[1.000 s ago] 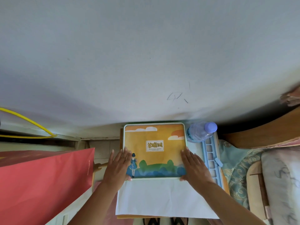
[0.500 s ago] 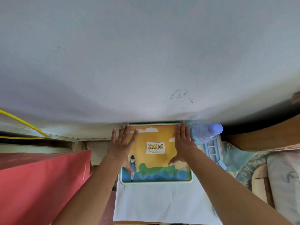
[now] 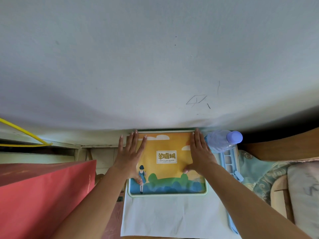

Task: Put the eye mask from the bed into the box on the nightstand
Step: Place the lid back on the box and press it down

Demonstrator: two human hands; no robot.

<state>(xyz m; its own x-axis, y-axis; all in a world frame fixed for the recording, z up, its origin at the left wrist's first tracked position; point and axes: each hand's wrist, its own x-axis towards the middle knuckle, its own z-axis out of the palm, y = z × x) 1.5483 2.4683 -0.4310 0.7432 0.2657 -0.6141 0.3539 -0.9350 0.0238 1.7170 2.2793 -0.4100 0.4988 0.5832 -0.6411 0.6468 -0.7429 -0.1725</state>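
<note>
A flat box (image 3: 166,185) with an orange and blue picture lid and a pale green rim lies on the nightstand, its far edge against the wall. My left hand (image 3: 132,156) rests flat on the lid's left side, fingers spread toward the wall. On the lid's right side my right hand (image 3: 200,153) also lies flat, its fingertips at the far edge. The lid is on the box. No eye mask shows anywhere in the view.
A white sheet (image 3: 172,216) lies under the box on the nightstand. To the right stand a clear water bottle (image 3: 222,140) with a purple cap and a blue ice tray (image 3: 230,161). A red paper bag (image 3: 43,200) stands at left. Bedding (image 3: 293,183) fills the right edge.
Both hands slid from the lid's near corners up over the lid to its far edge. The box sits a little closer to the wall than a second ago.
</note>
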